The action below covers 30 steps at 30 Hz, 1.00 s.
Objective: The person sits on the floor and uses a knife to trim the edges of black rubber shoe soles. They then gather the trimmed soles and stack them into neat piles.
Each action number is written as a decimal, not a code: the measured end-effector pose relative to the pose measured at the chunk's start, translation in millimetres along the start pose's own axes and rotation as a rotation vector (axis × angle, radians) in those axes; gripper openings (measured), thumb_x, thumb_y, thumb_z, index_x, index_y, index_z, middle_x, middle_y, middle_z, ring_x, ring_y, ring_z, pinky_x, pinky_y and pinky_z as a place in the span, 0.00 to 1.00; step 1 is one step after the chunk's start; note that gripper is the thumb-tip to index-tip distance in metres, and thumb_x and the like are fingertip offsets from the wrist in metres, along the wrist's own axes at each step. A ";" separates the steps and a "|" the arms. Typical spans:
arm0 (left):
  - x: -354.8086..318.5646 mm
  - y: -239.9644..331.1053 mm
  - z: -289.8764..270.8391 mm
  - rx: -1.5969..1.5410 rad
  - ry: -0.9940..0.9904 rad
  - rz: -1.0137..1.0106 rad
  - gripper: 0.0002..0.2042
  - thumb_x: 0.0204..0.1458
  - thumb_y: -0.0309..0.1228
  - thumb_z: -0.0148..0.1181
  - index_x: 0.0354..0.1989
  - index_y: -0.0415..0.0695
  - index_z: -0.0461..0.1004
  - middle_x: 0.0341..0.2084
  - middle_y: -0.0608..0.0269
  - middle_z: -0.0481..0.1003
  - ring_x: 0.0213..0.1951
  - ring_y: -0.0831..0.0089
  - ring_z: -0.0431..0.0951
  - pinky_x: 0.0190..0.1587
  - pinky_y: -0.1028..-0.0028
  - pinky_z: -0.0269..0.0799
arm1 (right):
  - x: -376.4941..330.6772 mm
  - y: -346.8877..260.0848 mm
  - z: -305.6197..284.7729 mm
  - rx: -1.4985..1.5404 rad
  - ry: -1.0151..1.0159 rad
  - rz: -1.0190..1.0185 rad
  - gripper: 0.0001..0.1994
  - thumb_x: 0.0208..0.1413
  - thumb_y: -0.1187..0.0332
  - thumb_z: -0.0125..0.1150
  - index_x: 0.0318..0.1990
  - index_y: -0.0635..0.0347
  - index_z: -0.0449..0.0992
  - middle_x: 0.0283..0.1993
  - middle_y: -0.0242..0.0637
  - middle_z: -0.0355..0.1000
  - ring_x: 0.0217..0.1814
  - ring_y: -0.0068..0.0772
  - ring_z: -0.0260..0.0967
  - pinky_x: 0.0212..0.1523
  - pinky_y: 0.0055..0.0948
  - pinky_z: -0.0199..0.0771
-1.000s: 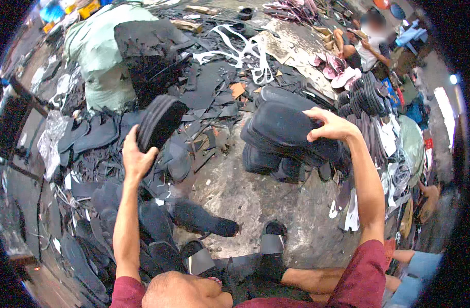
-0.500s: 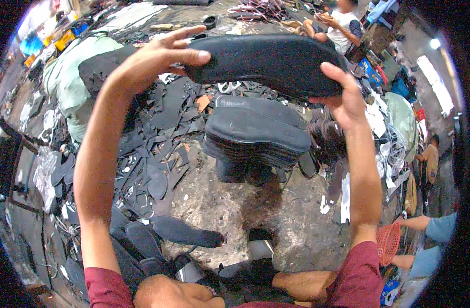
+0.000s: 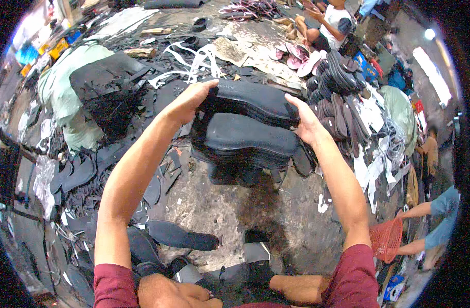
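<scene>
- I see a black sole-shaped rubber slab (image 3: 255, 100), flat and elongated, held level by its two ends just above the pile.
- Below it I see a stack of black soles (image 3: 245, 146) (several layers, edges roughly aligned), standing on the stained concrete floor (image 3: 214, 205).

A big pale green sack (image 3: 65, 102) lies at the left with flat black rubber sheets (image 3: 109, 77) on top of it. White rubber straps (image 3: 194, 59) lie in a tangle near the top. Pink sandals (image 3: 296, 56) sit on the ground beside a seated person in a white shirt (image 3: 335, 23). An orange plastic basket (image 3: 386, 238) stands at the right.
</scene>
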<state>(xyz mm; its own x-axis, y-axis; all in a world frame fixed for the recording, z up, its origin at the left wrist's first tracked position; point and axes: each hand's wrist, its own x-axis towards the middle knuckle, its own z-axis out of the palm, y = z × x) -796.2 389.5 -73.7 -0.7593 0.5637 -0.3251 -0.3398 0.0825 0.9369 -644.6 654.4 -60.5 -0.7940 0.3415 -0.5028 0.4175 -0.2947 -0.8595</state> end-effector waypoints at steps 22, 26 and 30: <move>-267.8 -266.0 -456.5 0.447 1.714 -0.020 0.23 0.46 0.42 0.67 0.49 0.43 0.81 0.45 0.45 0.81 0.49 0.52 0.81 0.55 0.59 0.74 | -116.7 5.0 249.2 -0.687 -0.089 -1.556 0.18 0.67 0.75 0.46 0.62 0.73 0.66 0.58 0.50 0.72 0.60 0.42 0.70 0.67 0.40 0.64; -321.3 -338.1 -522.4 0.300 2.013 -0.202 0.29 0.47 0.47 0.68 0.54 0.39 0.75 0.48 0.42 0.78 0.53 0.48 0.78 0.58 0.58 0.72 | -85.5 99.5 420.8 -0.833 -0.736 -1.600 0.14 0.52 0.76 0.67 0.48 0.61 0.80 0.48 0.44 0.79 0.50 0.43 0.77 0.54 0.36 0.75; -355.5 -365.8 -589.8 -0.318 2.082 -0.251 0.41 0.41 0.57 0.72 0.56 0.34 0.73 0.57 0.40 0.73 0.57 0.49 0.76 0.62 0.57 0.69 | -25.9 210.0 541.4 -0.971 -1.099 -1.309 0.17 0.55 0.66 0.65 0.54 0.52 0.78 0.51 0.39 0.77 0.56 0.45 0.73 0.57 0.39 0.72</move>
<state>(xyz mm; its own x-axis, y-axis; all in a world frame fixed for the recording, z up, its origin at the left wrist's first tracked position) -729.2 -325.8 -376.9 0.0325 -0.9677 -0.2500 -0.3963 -0.2422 0.8856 -775.6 100.4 -178.5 -0.4888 -0.8146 0.3122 -0.7981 0.2731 -0.5371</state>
